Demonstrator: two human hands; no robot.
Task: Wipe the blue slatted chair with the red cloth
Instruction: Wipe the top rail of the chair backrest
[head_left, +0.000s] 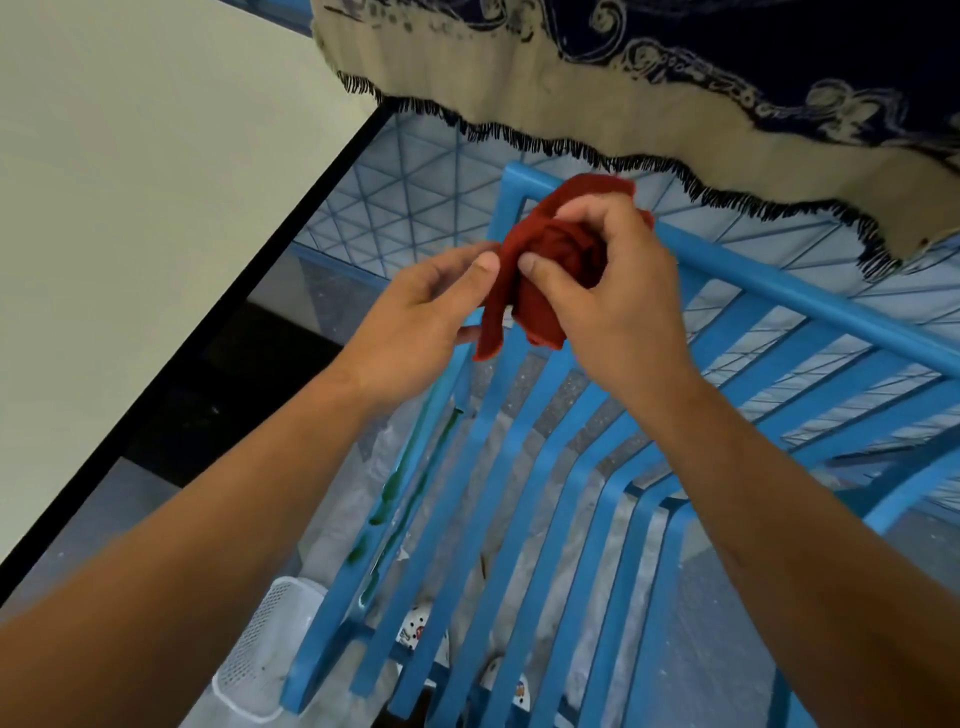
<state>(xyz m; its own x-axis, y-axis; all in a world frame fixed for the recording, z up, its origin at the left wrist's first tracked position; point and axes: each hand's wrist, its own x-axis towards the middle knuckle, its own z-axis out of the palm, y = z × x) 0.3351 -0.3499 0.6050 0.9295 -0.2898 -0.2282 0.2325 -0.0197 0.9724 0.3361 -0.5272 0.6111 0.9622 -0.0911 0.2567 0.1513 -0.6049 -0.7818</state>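
A cream wall (130, 182) fills the upper left, with a black strip along its lower edge. At the top hangs one cloth with fringe (597, 93), cream with a dark blue pattern, and its fringed edge runs across above the hands. Below it stands one blue chair (561, 493) made of slats. Its slats run long from the bottom of the view up toward the hands and then bend to the right; about eight slats are visible, side by side with gaps between them. One blue top rail goes from the upper middle down to the right edge. Through the gaps a grey speckled floor (727, 623) shows, and blue-lined tiles (395, 182) are behind the chair. Near the lower left stands one white mesh basket (270, 644), just beside the chair leg. Two bare forearms come from the bottom corners. The red cloth (550, 260) is one bunched piece, held above the chair near the top rail; its long side hangs downward, with a loose end pointing to the slats. The right hand (613, 312) holds the bundle with curled fingers and the thumb on its front. The left hand (431, 306) pinches the left edge of the cloth between the thumb and fingers.
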